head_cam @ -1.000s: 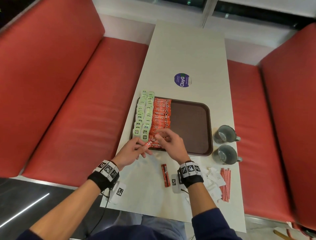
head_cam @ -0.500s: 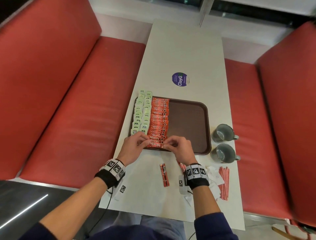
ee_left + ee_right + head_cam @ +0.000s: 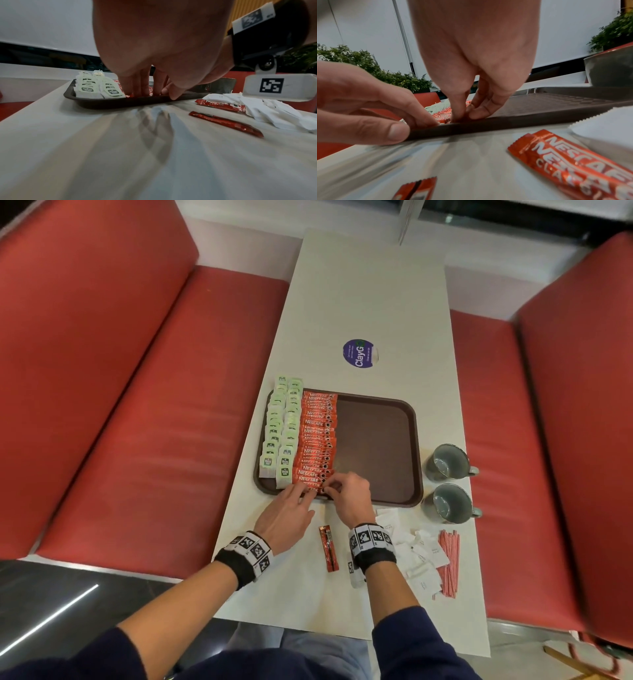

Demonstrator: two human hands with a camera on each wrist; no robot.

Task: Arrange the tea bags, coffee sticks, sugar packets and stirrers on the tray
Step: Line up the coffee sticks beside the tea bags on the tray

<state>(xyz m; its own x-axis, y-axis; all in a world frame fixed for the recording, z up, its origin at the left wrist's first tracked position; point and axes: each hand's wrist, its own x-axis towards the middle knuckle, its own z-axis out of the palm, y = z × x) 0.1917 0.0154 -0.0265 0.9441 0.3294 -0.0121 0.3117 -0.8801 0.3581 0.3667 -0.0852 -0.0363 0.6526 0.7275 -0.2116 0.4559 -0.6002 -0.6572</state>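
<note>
A brown tray [image 3: 376, 446] holds two columns of green tea bags [image 3: 281, 426] at its left and a column of orange coffee sticks [image 3: 318, 436] beside them. Both hands meet at the near end of that column. My right hand [image 3: 327, 487] pinches the right end of the nearest coffee stick [image 3: 315, 489] with thumb and curled fingers [image 3: 458, 113]. My left hand [image 3: 306, 491] presses straight fingers [image 3: 137, 88] on its left end, thumb by the tray's rim. Loose coffee sticks [image 3: 329, 547] [image 3: 573, 162] lie on the table near my wrists.
White sugar packets [image 3: 414, 553] and red stirrers [image 3: 448, 563] lie on the table at the near right. Two grey mugs [image 3: 445, 462] [image 3: 448, 503] stand right of the tray. A round purple sticker [image 3: 359, 353] sits beyond it. Red bench seats flank the narrow table.
The coffee stick that my left hand carried has come down onto the near end of the column. My right hand has drawn back to its right end, and my left fingers have straightened.
</note>
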